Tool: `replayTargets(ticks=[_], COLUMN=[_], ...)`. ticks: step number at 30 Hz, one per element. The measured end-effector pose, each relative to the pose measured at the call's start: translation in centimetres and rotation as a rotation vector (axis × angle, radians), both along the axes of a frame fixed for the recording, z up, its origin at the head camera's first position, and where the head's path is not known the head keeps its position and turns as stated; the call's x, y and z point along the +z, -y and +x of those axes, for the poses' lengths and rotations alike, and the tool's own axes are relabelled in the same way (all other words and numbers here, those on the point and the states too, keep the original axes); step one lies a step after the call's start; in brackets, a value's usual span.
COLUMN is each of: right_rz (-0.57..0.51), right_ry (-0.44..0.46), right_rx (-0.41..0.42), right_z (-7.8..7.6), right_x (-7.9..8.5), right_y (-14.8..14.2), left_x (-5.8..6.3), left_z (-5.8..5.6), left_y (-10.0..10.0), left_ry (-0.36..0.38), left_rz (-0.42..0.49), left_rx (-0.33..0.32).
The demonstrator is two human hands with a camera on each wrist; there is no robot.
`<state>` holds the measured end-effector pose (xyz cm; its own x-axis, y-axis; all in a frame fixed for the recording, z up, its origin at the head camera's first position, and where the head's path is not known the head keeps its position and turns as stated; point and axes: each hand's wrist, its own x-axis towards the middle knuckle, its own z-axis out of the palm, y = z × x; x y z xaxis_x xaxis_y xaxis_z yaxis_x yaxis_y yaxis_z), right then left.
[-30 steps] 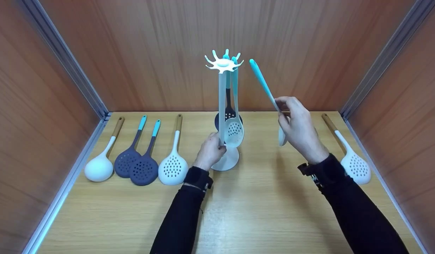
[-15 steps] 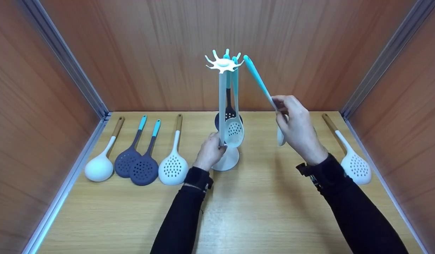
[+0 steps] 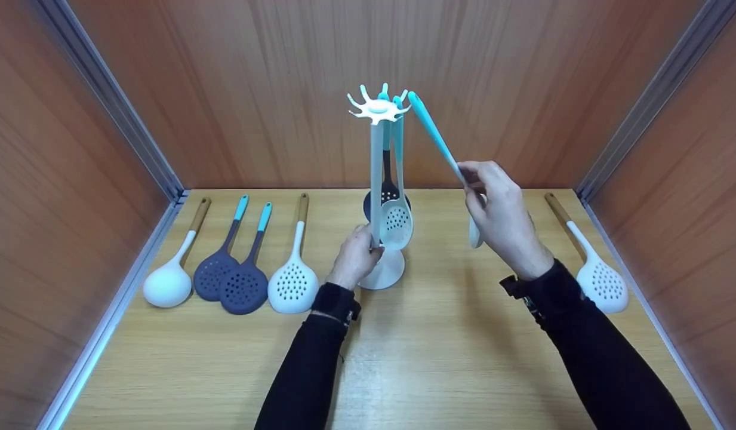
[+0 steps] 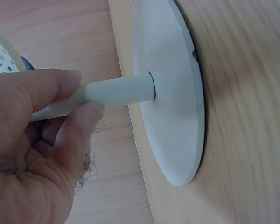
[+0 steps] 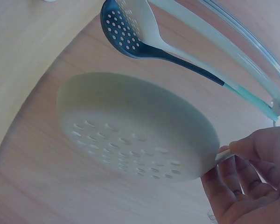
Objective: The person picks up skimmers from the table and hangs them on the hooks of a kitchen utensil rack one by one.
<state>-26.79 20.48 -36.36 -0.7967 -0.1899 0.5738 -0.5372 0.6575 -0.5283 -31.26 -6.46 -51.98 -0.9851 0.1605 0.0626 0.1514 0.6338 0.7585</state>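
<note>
My left hand (image 3: 354, 257) grips the pole (image 4: 119, 90) of a white utensil stand just above its round base (image 4: 177, 121). Hooks (image 3: 379, 107) fan out at the top of the stand. From them hang a pale skimmer (image 3: 396, 224) and, behind it, a dark skimmer (image 3: 389, 190). My right hand (image 3: 496, 209) pinches another pale skimmer (image 5: 135, 126) near where its neck meets the perforated head. That skimmer leans left, its turquoise handle (image 3: 433, 131) ending beside a right-hand hook; whether they touch I cannot tell. In the head view, the hand hides much of its head.
On the table at left lie a white ladle (image 3: 168, 285), two overlapping dark skimmers (image 3: 244, 289) and a white slotted turner (image 3: 293, 285). Another white slotted turner (image 3: 602, 283) lies at right. Wooden panels (image 3: 272, 95) enclose the back and sides.
My right hand has shifted slightly left, bringing the turquoise handle's tip from apart to beside the stand's hooks. My left hand keeps its grip on the pole.
</note>
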Motion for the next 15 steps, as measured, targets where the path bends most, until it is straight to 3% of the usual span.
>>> replayTargets(ticks=[15], right_rz=[0.027], right_ry=[0.0], right_rx=[0.001], right_z=[-0.1], right_x=[-0.46], right_y=[0.29], left_x=[-0.07], left_z=[-0.09], left_y=[0.06], left_ry=[0.013], left_rz=[-0.003], left_rx=[0.002])
